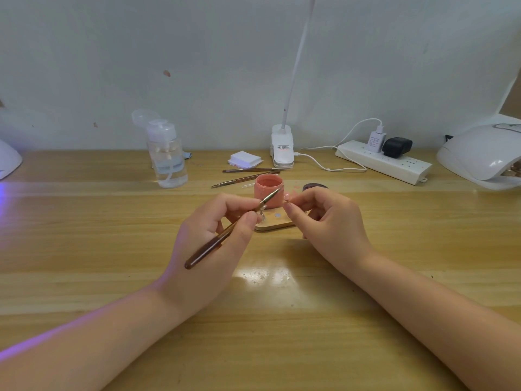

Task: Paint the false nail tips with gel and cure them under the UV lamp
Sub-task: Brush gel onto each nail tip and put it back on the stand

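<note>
My left hand grips a brown-handled gel brush, its bristle end pointing up and right toward an open pink gel pot. My right hand pinches a small false nail tip between thumb and forefinger, just right of the brush tip. Beneath both hands lies a small wooden holder board with a round metal dot. A white UV lamp stands at the far right; another lamp at the far left edge casts purple light.
Behind the pot lie two spare brushes and the pot's dark lid. A clear pump bottle, a stack of white pads, a clip-on desk lamp and a power strip with plugs line the back of the table.
</note>
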A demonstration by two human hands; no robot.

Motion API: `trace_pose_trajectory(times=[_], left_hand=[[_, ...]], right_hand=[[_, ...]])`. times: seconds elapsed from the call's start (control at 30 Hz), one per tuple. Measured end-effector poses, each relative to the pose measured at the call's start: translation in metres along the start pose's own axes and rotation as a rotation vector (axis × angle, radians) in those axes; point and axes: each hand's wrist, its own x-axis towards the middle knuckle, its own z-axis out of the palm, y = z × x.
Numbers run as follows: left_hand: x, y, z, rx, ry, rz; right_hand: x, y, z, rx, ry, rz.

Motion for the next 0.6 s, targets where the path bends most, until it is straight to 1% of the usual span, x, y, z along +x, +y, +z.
trace_pose_trajectory(times=[0.07,0.17,0.27,0.37,0.5,0.6], left_hand=[[0.001,0.0,0.002,0.027,-0.024,-0.012],[0.0,0.0,0.001,0.06,-0.055,0.023],[-0.001,0.001,-0.001,0.029,-0.024,0.059],[0.001,0.002,-0.002,-0.02,0.025,0.054],[0.008,0.001,-0.005,-0.128,0.116,0.018],[0.01,0.003,-0.005,-0.129,0.112,0.026]], right_hand=[[0.0,0.0,0.0,0.009,-0.001,0.001],[0.0,-0.001,-0.001,0.047,-0.014,0.008],[0.0,-0.001,-0.001,0.08,-0.032,0.032],[0.002,-0.003,-0.002,0.102,-0.022,0.024],[0.009,-0.014,-0.005,0.14,0.059,-0.035],[0.011,-0.018,-0.007,0.147,0.101,-0.032]])
